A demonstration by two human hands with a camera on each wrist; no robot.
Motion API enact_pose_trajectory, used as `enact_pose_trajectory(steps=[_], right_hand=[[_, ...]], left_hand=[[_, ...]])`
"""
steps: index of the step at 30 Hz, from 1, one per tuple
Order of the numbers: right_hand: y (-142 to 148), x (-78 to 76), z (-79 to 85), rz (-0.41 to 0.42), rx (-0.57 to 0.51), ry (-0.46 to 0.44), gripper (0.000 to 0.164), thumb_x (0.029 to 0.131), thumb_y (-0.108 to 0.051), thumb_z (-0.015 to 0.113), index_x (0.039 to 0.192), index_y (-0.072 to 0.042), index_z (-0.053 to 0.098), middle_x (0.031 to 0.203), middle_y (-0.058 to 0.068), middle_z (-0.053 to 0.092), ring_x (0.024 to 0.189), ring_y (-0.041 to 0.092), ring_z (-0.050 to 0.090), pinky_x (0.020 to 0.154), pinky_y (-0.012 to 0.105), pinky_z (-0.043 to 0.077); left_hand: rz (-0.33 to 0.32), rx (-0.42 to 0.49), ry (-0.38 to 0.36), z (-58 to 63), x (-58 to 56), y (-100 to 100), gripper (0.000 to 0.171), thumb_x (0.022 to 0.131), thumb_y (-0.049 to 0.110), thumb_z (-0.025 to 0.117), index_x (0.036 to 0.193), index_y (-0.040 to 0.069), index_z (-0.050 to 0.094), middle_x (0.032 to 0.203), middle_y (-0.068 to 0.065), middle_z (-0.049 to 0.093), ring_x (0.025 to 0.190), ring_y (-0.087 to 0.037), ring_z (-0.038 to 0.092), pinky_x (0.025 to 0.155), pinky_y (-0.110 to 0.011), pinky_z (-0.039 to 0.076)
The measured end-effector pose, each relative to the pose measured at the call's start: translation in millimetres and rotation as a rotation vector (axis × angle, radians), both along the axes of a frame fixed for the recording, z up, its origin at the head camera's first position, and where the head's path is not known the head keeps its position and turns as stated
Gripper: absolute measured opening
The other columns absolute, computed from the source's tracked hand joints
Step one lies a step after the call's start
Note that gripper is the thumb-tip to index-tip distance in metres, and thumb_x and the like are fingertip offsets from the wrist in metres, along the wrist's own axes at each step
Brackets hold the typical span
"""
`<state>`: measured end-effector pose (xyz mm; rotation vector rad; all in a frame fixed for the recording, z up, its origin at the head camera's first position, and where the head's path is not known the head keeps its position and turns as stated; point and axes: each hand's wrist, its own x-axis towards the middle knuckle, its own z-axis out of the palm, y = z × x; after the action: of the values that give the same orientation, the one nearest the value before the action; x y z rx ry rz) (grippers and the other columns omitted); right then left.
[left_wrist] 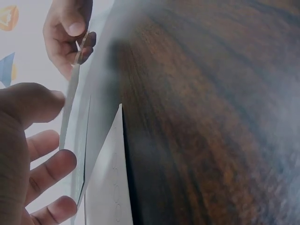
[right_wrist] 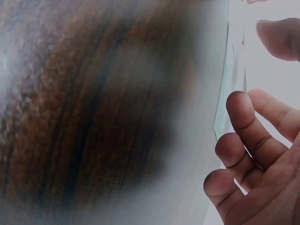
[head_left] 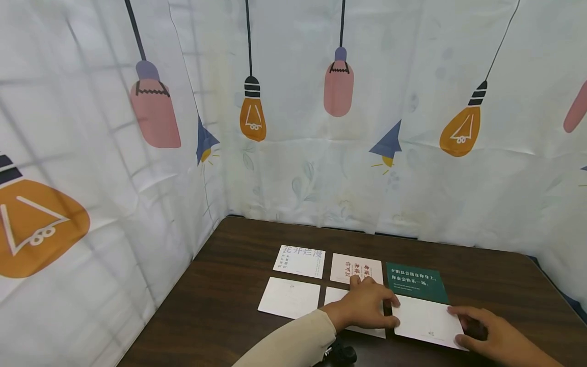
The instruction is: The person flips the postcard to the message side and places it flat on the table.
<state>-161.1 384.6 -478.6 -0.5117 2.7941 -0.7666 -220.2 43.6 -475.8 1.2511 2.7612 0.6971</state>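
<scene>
A white card (head_left: 426, 321) with a small mark near its lower edge is held between both hands, in front of the green card (head_left: 416, 282). My left hand (head_left: 364, 306) pinches its left edge between thumb and fingers. At its right edge my right hand (head_left: 488, 331) grips it the same way. Seen edge-on in the left wrist view, the held card (left_wrist: 70, 103) stands above the table, with the other hand at its far end. Under my left forearm and hand, another white card (head_left: 334, 294) is partly hidden.
On the dark wooden table (head_left: 206, 300) lie a card with blue lettering (head_left: 300, 261), a pinkish card with red lettering (head_left: 344, 262) and a blank white card (head_left: 290, 297). A patterned white curtain (head_left: 293, 168) hangs behind. Something black (head_left: 341, 352) sits below my left sleeve.
</scene>
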Motion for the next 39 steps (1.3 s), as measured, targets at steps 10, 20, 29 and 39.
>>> enact_pose_trajectory(steps=[10,20,29,39], right_hand=[[-3.6,-4.5,-4.9,0.048,0.084,0.021,0.073,0.085,-0.042,0.082,0.140,-0.001,0.055,0.094,-0.002,0.049,0.081,0.001,0.041,0.067,0.029,0.042],[-5.1,-3.7,-9.8,0.028,0.087,0.008,0.076,0.083,-0.040,0.085,0.141,-0.002,0.054,0.095,-0.003,0.051,0.082,0.002,0.041,0.067,0.029,0.044],[-3.9,-2.4,-11.9,0.053,0.081,0.059,0.076,0.081,-0.042,0.085,0.138,-0.001,0.056,0.095,-0.007,0.049,0.081,0.000,0.040,0.066,0.028,0.043],[-6.5,-4.4,-8.3,0.047,0.073,0.005,0.071,0.083,-0.039,0.085,0.137,-0.002,0.057,0.094,-0.004,0.050,0.081,0.002,0.041,0.065,0.028,0.043]], left_hand=[[0.008,-0.066,0.046,-7.1,-0.6,5.3,0.035,0.083,0.055,0.080,0.114,0.043,0.073,0.090,0.032,0.055,0.096,0.003,0.041,0.080,-0.041,0.021],[0.017,-0.132,0.074,-4.9,3.8,8.5,0.041,0.079,0.055,0.082,0.117,0.044,0.072,0.093,0.030,0.056,0.096,0.002,0.040,0.082,-0.042,0.022],[0.020,-0.180,0.115,-1.8,5.6,8.6,0.041,0.079,0.058,0.081,0.117,0.045,0.072,0.095,0.029,0.056,0.096,0.000,0.039,0.081,-0.040,0.022],[0.006,-0.187,0.132,-3.2,4.3,7.8,0.042,0.080,0.059,0.080,0.119,0.045,0.071,0.096,0.028,0.056,0.094,0.000,0.038,0.081,-0.040,0.022]])
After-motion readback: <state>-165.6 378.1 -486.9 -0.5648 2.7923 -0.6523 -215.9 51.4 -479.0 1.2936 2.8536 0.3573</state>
